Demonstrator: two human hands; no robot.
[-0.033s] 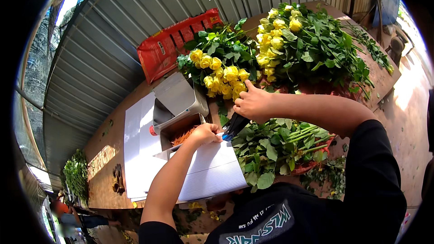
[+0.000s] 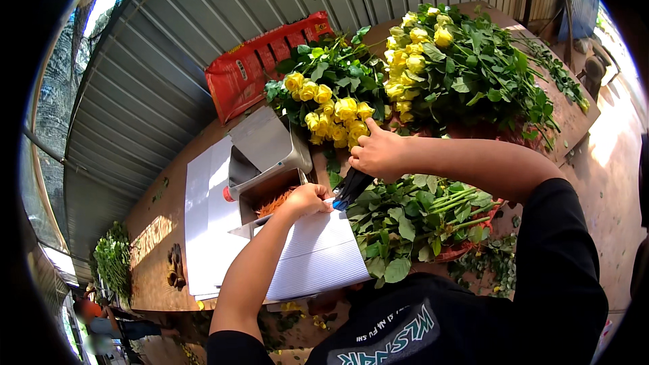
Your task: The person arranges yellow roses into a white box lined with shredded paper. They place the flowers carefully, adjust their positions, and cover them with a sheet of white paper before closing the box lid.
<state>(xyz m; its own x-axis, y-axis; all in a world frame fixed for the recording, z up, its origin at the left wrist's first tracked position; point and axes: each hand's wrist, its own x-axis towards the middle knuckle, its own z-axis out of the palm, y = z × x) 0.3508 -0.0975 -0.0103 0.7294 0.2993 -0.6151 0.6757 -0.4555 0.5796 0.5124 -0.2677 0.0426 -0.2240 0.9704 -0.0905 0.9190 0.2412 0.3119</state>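
Note:
My left hand (image 2: pixel 307 199) is closed in a pinch at the upper right edge of a white corrugated sheet (image 2: pixel 314 253). What lies under its fingertips is mostly hidden. Beside it, my right hand (image 2: pixel 380 152) grips a black hand tool (image 2: pixel 353 187) with a blue part at its tip, its index finger stretched out. The tool's tip meets the sheet's edge next to my left fingers; its exact kind is unclear. Just beyond my right hand lies a bunch of yellow roses (image 2: pixel 345 109), heads toward me. Leafy rose stems (image 2: pixel 405 220) lie to the right of the sheet.
A grey metal box (image 2: pixel 297 155) with orange-brown strands (image 2: pixel 274 204) stands on the white sheets. Behind are a red package (image 2: pixel 236 78) and a larger rose pile (image 2: pixel 466 61). Gloves (image 2: pixel 176 267) lie on the wooden table (image 2: pixel 152 277). A person (image 2: pixel 115 324) is at far left.

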